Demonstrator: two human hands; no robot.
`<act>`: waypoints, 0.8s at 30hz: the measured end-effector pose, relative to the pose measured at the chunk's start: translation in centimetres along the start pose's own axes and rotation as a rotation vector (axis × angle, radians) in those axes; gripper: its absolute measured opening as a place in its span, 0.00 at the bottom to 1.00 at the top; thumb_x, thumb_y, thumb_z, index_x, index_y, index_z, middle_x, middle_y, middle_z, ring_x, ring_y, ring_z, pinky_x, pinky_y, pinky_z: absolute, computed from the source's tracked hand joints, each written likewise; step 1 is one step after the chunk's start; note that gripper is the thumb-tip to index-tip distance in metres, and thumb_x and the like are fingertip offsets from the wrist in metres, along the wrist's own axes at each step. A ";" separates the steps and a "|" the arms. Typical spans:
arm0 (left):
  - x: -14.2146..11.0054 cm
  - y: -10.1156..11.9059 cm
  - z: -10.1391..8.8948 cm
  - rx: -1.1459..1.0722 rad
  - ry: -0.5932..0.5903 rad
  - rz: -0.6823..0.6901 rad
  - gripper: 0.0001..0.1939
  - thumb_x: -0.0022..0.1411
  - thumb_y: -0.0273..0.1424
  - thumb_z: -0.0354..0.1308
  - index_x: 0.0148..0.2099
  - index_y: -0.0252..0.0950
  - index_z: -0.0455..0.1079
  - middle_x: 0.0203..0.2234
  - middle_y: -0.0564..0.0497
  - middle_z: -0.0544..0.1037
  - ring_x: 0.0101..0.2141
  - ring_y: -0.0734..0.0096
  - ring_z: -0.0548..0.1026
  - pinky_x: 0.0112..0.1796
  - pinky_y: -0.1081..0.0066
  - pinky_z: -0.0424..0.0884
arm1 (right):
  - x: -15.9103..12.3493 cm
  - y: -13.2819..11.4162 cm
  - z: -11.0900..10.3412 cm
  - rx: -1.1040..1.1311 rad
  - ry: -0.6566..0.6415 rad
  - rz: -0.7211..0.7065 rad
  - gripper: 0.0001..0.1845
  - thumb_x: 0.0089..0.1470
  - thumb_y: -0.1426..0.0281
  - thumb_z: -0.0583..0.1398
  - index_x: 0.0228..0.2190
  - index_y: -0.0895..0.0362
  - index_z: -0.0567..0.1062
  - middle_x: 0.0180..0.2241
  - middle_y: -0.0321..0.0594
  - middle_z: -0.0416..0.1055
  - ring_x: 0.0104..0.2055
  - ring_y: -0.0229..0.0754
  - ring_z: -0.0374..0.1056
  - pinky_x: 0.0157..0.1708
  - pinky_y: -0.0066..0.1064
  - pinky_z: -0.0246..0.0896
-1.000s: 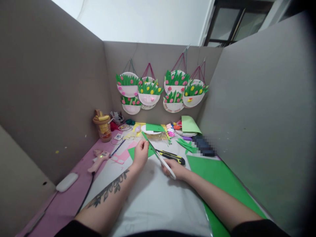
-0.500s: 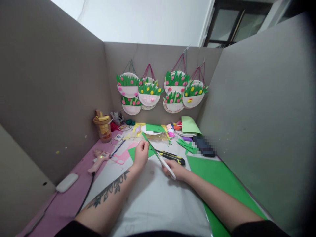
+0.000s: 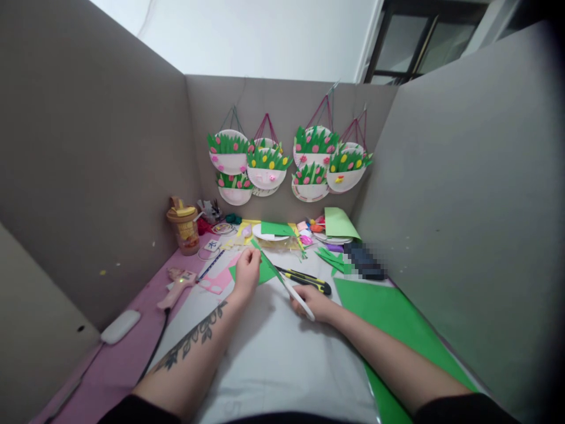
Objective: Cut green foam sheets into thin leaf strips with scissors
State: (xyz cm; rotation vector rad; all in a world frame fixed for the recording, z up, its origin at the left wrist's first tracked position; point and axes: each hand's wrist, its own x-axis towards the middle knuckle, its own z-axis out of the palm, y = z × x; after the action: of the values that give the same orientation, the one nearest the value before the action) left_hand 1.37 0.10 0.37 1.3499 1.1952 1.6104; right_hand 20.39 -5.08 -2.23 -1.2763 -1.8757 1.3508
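Note:
My left hand (image 3: 248,271) is closed in a pinch on a narrow green paper strip (image 3: 255,242), whose tip shows above the fingers. Wrapped round white-handled scissors (image 3: 303,306) is my right hand (image 3: 314,301). The blades point up and left, toward the strip beside my left fingers; whether they touch it I cannot tell. Behind the hands, a green paper piece (image 3: 266,272) lies on the white work surface (image 3: 282,359). A yellow-and-black utility knife (image 3: 315,284) rests just beyond my right hand.
A large green sheet (image 3: 379,312) lies at right, near cut green pieces (image 3: 331,259) and a blurred dark device (image 3: 364,261). At left are a pink glue gun (image 3: 176,291), a white case (image 3: 120,327) and a lidded cup (image 3: 185,229). Paper-plate flower baskets (image 3: 267,171) hang behind.
My left hand has shifted slightly left and up, away from the scissors, with the strip's tip moving left too. My right hand and the scissors stay almost in place.

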 end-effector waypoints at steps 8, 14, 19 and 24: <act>-0.2 0.2 -0.1 0.015 -0.053 0.033 0.13 0.57 0.37 0.50 0.23 0.37 0.55 0.17 0.58 0.57 0.19 0.77 0.56 0.22 0.76 0.54 | 0.0 -0.1 -0.1 -0.099 0.002 -0.049 0.02 0.36 0.74 0.56 0.20 0.58 0.67 0.18 0.30 0.63 0.21 0.32 0.57 0.21 0.22 0.51; -0.8 0.4 0.4 -0.003 -0.084 0.028 0.13 0.57 0.36 0.50 0.23 0.37 0.54 0.17 0.58 0.56 0.20 0.77 0.55 0.22 0.76 0.53 | 0.1 -0.3 -0.1 -0.123 0.017 -0.069 0.04 0.35 0.76 0.55 0.21 0.58 0.68 0.19 0.30 0.64 0.22 0.33 0.58 0.21 0.22 0.52; -0.9 0.6 0.5 -0.017 -0.092 0.016 0.13 0.57 0.37 0.50 0.24 0.37 0.54 0.17 0.59 0.56 0.20 0.77 0.54 0.22 0.76 0.53 | 0.0 -0.4 0.0 -0.136 0.026 -0.068 0.03 0.36 0.74 0.55 0.20 0.58 0.68 0.19 0.30 0.64 0.22 0.33 0.57 0.21 0.23 0.51; -0.8 0.3 0.5 -0.021 -0.089 0.021 0.13 0.57 0.35 0.50 0.23 0.37 0.55 0.17 0.59 0.56 0.20 0.77 0.55 0.22 0.76 0.53 | 0.0 -0.6 0.0 -0.130 0.028 -0.033 0.03 0.36 0.74 0.55 0.20 0.58 0.68 0.18 0.30 0.64 0.22 0.33 0.57 0.21 0.22 0.51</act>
State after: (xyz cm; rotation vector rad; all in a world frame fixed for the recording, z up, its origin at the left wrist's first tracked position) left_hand 2.01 -0.65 0.46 1.4102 1.1120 1.5560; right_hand 20.17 -5.17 -1.70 -1.3148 -1.9841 1.2047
